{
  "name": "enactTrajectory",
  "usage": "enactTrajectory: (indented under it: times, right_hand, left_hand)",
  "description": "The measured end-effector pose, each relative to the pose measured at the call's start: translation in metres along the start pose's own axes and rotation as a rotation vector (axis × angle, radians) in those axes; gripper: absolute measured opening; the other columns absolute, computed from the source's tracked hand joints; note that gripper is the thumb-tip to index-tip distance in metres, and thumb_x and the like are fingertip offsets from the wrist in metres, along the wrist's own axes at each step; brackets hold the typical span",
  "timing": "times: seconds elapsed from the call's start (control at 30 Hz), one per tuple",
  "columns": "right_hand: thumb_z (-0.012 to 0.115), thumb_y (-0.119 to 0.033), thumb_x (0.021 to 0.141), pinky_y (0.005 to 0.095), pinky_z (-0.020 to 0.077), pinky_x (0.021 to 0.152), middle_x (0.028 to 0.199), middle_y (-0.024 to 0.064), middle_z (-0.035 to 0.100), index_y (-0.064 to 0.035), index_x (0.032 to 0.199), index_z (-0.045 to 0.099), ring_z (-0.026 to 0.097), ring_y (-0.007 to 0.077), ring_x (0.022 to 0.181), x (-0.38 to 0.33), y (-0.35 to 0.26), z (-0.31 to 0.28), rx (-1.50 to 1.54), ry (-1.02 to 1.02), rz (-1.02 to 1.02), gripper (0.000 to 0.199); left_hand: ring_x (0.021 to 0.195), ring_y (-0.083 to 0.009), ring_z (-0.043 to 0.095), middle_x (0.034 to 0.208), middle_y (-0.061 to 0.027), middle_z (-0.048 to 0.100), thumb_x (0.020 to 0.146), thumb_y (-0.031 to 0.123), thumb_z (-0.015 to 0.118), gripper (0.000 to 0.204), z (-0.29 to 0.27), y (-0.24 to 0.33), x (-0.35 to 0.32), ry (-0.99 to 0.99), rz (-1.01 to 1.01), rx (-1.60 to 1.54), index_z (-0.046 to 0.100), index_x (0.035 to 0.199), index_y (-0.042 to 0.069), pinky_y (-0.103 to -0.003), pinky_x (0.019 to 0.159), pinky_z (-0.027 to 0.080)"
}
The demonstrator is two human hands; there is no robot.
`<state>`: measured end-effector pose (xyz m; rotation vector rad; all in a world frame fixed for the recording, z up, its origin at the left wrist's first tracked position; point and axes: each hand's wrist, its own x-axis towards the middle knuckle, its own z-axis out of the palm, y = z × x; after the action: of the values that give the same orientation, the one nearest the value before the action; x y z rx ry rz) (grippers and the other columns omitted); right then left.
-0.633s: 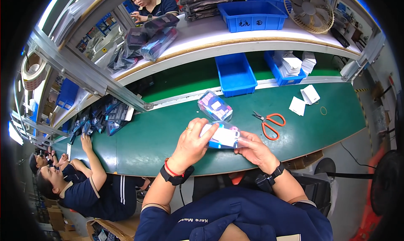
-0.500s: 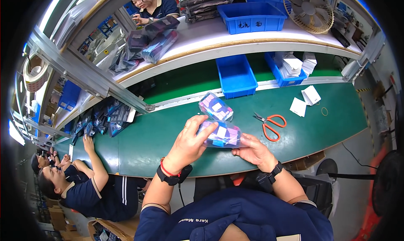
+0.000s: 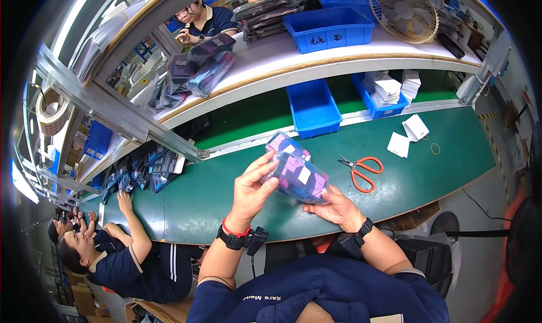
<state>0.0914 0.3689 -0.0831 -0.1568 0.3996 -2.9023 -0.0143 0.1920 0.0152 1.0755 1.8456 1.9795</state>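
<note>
Standing beside the line, I see the worker holding a clear plastic bag of small purple packets [image 3: 297, 177] up above the green belt [image 3: 226, 193], clear of its surface. The left hand [image 3: 255, 189] is curled around the near end of the bag, thumb across the front and fingers wrapped round the back; the right hand [image 3: 334, 207] cups it from underneath with fingers spread, palm half open, carrying the weight more than clamping it. A second bag of purple packets [image 3: 284, 144] lies on the belt just behind the raised one. Orange-handled scissors [image 3: 361, 169] rest near the right of it, blades toward the hands, with two white paper slips [image 3: 407, 135] and a rubber band [image 3: 435, 148] further along. An empty blue bin [image 3: 313, 107] sits against the back rail. To the left, a co-worker's hand [image 3: 125, 201] reaches onto the same belt, well apart. My worry is the loose grip underneath: the film looks slick and the packets shift inside, so a tilt could slide the bag out of the right palm onto the belt, or spill packets if its mouth is open, which I cannot tell from here.
</note>
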Motion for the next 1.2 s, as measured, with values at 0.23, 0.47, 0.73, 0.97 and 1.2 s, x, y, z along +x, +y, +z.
enactTrajectory:
  times: [0.23, 0.47, 0.73, 0.97, 1.2]
  right_hand:
    - [0.061, -0.005, 0.082, 0.0427, 0.0516, 0.083, 0.119, 0.011, 0.052, -0.0073, 0.129, 0.039, 0.054, 0.0246, 0.108, -0.001, -0.004, 0.009, -0.077, 0.135, -0.029, 0.052]
    - [0.062, -0.002, 0.08, 0.0435, 0.0521, 0.085, 0.118, 0.0126, 0.052, -0.0021, 0.129, 0.038, 0.056, 0.0254, 0.106, -0.001, -0.002, 0.013, -0.126, 0.067, -0.05, 0.055]
    - [0.065, 0.002, 0.076, 0.0413, 0.0476, 0.092, 0.118, 0.0135, 0.053, 0.0, 0.13, 0.037, 0.054, 0.0256, 0.111, -0.001, -0.006, 0.011, -0.147, 0.113, -0.084, 0.061]
    - [0.062, -0.002, 0.079, 0.0389, 0.0399, 0.101, 0.127, 0.0129, 0.048, -0.0016, 0.135, 0.033, 0.05, 0.0239, 0.116, -0.003, 0.005, 0.021, -0.014, 0.069, -0.075, 0.063]
    - [0.064, -0.011, 0.081, 0.0445, 0.052, 0.085, 0.128, 0.013, 0.046, -0.0054, 0.137, 0.031, 0.051, 0.0264, 0.114, 0.0, 0.014, 0.01, 0.137, 0.005, -0.058, 0.065]
  left_hand:
    - [0.115, -0.029, 0.051, 0.108, -0.0144, 0.064, 0.084, 0.009, 0.064, 0.016, 0.003, -0.001, -0.001, 0.071, 0.139, 0.149, 0.069, 0.096, 0.0, -0.04, 0.096, 0.04]
    - [0.113, -0.0293, 0.051, 0.105, -0.0131, 0.065, 0.085, 0.01, 0.062, 0.017, 0.005, 0.01, 0.002, 0.104, 0.258, 0.274, 0.069, 0.096, -0.001, -0.041, 0.097, 0.037]
    - [0.107, -0.0275, 0.054, 0.1, -0.0108, 0.066, 0.083, 0.007, 0.063, 0.014, 0.005, 0.013, 0.006, 0.104, 0.29, 0.286, 0.07, 0.094, 0.001, -0.038, 0.093, 0.041]
    - [0.105, -0.0264, 0.055, 0.096, -0.0107, 0.066, 0.085, 0.006, 0.062, 0.013, 0.015, 0.012, 0.008, 0.26, 0.176, 0.096, 0.069, 0.094, -0.001, -0.037, 0.093, 0.041]
    - [0.1, -0.0171, 0.057, 0.102, -0.0092, 0.064, 0.091, 0.014, 0.056, 0.022, 0.022, -0.001, 0.009, 0.553, -0.045, -0.262, 0.065, 0.101, -0.004, -0.029, 0.087, 0.044]
